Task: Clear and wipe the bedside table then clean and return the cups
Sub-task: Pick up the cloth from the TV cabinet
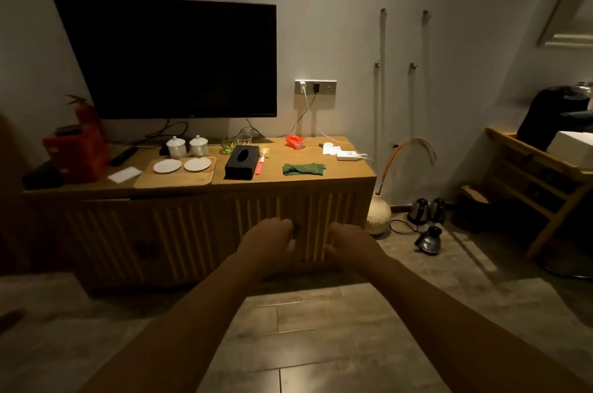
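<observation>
A long wooden cabinet (pixel 288 187) stands against the wall under a dark TV. On its top sit two white lidded cups (pixel 186 146), two white saucers (pixel 181 165) on a wooden tray (pixel 175 182), two glasses (pixel 236 142), a black tissue box (pixel 242 161) and a folded green cloth (pixel 303 168). My left hand (pixel 271 240) and my right hand (pixel 348 245) are stretched out in front of the cabinet's slatted front, below its top. Their fingers hang loosely curled and hold nothing.
A red fire extinguisher and red box (pixel 80 149) stand at the cabinet's left end, with a remote (pixel 123 156) beside them. A charger and cables (pixel 346 154) lie at the right end. Kettles (pixel 426 222) and a round vase (pixel 378 216) stand on the floor; a wooden rack (pixel 539 181) is at right.
</observation>
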